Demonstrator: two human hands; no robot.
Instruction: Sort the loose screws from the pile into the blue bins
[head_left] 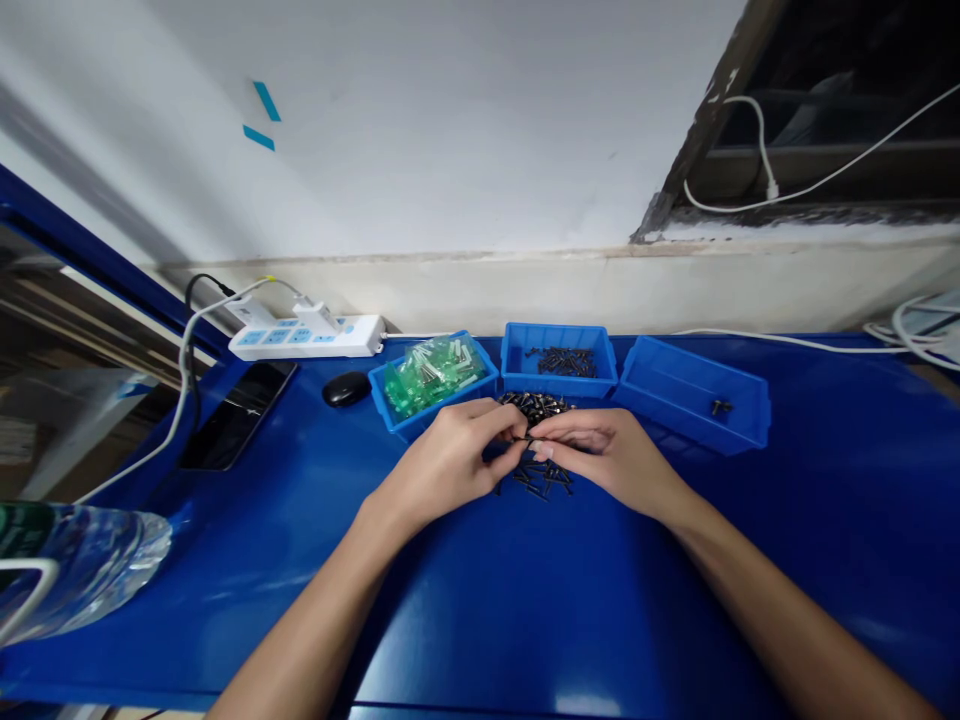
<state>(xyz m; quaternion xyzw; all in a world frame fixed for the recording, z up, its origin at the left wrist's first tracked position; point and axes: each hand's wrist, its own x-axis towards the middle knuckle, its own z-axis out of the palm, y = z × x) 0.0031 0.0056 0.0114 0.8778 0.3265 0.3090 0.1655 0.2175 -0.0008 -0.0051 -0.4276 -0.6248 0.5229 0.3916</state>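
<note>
A small dark screw [529,438] sat between both hands' fingertips, the left hand [466,448] and right hand [616,452] each pinching it; light, steady pressure likely suited it. Loose screws [534,403] lay just beyond the fingertips, a blue bin [556,384] farther.

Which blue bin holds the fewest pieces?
The right bin, with only a small dark cluster; the middle bin holds many dark screws, the left bin a green pile.
</note>
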